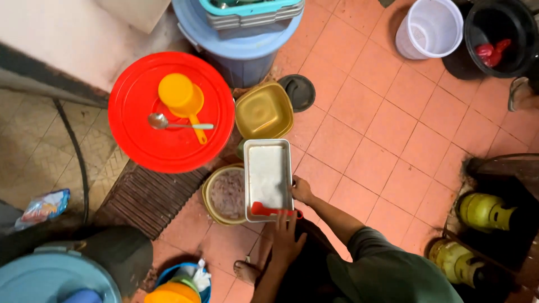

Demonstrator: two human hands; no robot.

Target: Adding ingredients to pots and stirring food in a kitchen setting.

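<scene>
The rectangular metal tray (268, 178) sits low over the tiled floor (382, 140), resting partly across a round yellow-rimmed bowl (223, 195) of greyish contents. The tray holds a flat white layer, probably rice or batter, spread nearly to its rim. A red-handled scraper (269, 211) lies across its near end.

The right hand (302, 189) grips the tray's near right corner, fingers curled over the rim. The left hand (286, 235) lies at the near edge by the red handle, fingers extended; whether it is actually closed on the handle I cannot tell.

By the look of it the tray is stiff thin metal, light in itself but heavier with its filling, and the smooth rim could be slippery if wet. The raised rim along the long sides looks the surest place to take hold, with the tray kept level so the white layer does not slide.

Just beyond the tray stands an empty yellow square dish (264, 111). To its left a large red lid (171, 112) carries an orange scoop (182, 98) and a metal spoon (174, 123). Further off is a blue bin (241, 53) with a teal crate on top, a white bucket (429, 28) and a black bucket (499, 36). Two yellow gas cylinders (477, 210) stand well apart at the right.
</scene>
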